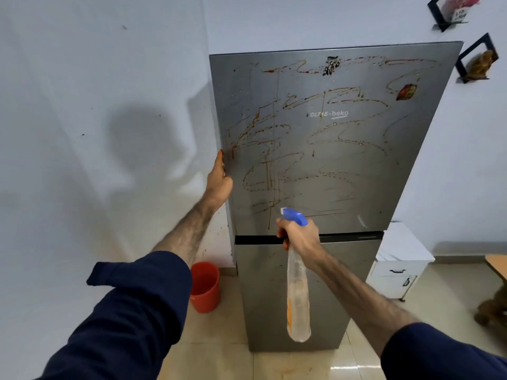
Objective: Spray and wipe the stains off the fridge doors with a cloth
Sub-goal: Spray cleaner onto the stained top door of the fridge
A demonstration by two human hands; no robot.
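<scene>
A tall steel fridge (343, 187) stands ahead with brown-red squiggly stains (274, 165) all over its upper door. The lower door (263, 297) looks mostly unmarked. My left hand (219, 179) grips the left edge of the upper door, fingers wrapped round the edge. My right hand (299, 234) holds a clear spray bottle (297, 294) by its neck, the blue nozzle (295, 216) pointing at the lower part of the upper door. No cloth is in view.
A red bucket (205, 286) sits on the tiled floor left of the fridge, against the white wall. A white drawer unit (397, 264) stands to the right. Two black wall shelves (477, 61) hang above right. A brown object (491, 311) lies at the far right.
</scene>
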